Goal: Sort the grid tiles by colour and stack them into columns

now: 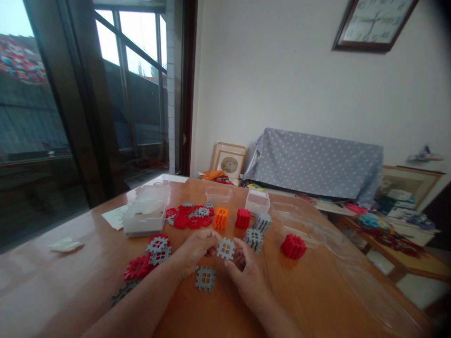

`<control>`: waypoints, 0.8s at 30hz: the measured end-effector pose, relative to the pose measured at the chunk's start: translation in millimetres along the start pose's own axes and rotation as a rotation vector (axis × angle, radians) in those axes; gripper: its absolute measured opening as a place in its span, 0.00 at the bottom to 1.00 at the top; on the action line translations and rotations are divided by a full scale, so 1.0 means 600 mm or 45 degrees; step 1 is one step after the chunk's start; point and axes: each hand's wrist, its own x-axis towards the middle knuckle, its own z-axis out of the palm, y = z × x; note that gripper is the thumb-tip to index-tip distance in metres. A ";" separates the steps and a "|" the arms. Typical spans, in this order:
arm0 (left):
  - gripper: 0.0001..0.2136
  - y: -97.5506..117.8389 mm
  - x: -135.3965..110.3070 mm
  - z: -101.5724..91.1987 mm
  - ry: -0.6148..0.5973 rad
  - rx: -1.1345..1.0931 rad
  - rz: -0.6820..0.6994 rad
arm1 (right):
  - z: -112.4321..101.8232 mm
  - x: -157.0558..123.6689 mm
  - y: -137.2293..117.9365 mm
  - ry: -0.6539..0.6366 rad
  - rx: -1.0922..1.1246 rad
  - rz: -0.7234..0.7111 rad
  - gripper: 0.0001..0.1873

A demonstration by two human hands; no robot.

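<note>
Between my two hands is a grey notched plastic building tile (226, 249) with a window-like grid in its middle. My left hand (201, 248) pinches its left edge, and my right hand (246, 267) is closed at its right edge. Just below, another grey tile (206, 278) lies flat on the table. Beside my left forearm are red tiles (137, 267) and grey tiles (159, 253), partly hidden by the arm. Beyond my right hand stand stacks of grey tiles (253, 240), near a red stack (243, 218) and an orange stack (221, 218).
On the wooden table (310, 295), a white plastic box (144, 220) stands at the left behind a crumpled tissue (65, 244). Loose red and grey tiles (181, 219) lie at the back. To the right are a red stack (293, 246) and clear plastic trays (331, 237).
</note>
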 end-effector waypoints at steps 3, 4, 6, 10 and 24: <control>0.09 -0.005 0.001 -0.001 -0.027 -0.073 -0.014 | -0.004 0.000 -0.001 -0.012 -0.014 -0.020 0.29; 0.08 -0.004 0.001 -0.001 -0.044 -0.097 -0.016 | -0.004 0.000 -0.001 -0.016 -0.013 -0.027 0.28; 0.08 0.000 -0.001 0.002 -0.081 -0.151 -0.016 | -0.006 0.000 -0.002 -0.018 -0.011 -0.045 0.26; 0.13 0.016 -0.009 0.009 -0.121 -0.263 -0.020 | -0.015 0.002 -0.012 -0.018 -0.093 -0.101 0.22; 0.17 0.026 -0.010 0.007 0.040 -0.018 -0.079 | -0.172 0.101 0.008 0.042 -0.289 -0.029 0.23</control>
